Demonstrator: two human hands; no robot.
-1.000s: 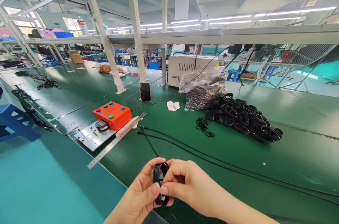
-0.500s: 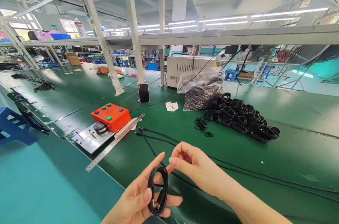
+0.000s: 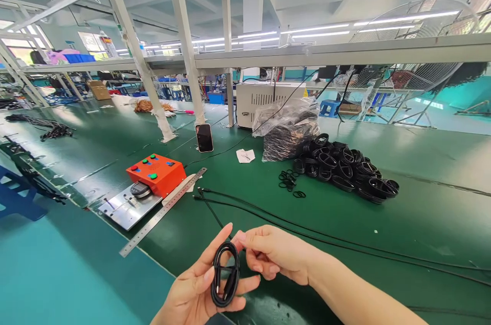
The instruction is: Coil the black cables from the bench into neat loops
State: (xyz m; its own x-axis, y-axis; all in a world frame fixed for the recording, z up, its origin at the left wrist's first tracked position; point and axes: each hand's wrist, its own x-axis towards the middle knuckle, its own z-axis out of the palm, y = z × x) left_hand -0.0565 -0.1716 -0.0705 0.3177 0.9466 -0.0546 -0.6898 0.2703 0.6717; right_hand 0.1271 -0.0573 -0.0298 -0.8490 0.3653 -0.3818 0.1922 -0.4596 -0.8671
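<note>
A black cable wound into an oval coil (image 3: pixel 231 284) stands upright in my left hand (image 3: pixel 192 286), gripped between the thumb and fingers. A thin black band crosses the coil's middle, and plug ends with bare metal tips lie inside the loop. My right hand (image 3: pixel 274 251) is at the coil's upper right, its thumb and forefinger pinched together and the other fingers curled. Whether anything is in that pinch I cannot make out. Behind both hands, long black cables (image 3: pixel 268 216) run across the green bench top (image 3: pixel 345 284).
A heap of coiled black cables (image 3: pixel 345 166) lies at the right, with small black rings (image 3: pixel 287 179) beside it. Left of centre are an orange button box (image 3: pixel 157 176), a dial gauge (image 3: pixel 140 190) and a steel ruler (image 3: pixel 164 211). A phone (image 3: pixel 204 138) leans against a post.
My right hand has turned and its fingers have curled in closer to the coil. My left hand keeps its hold. The whole view has shifted slightly.
</note>
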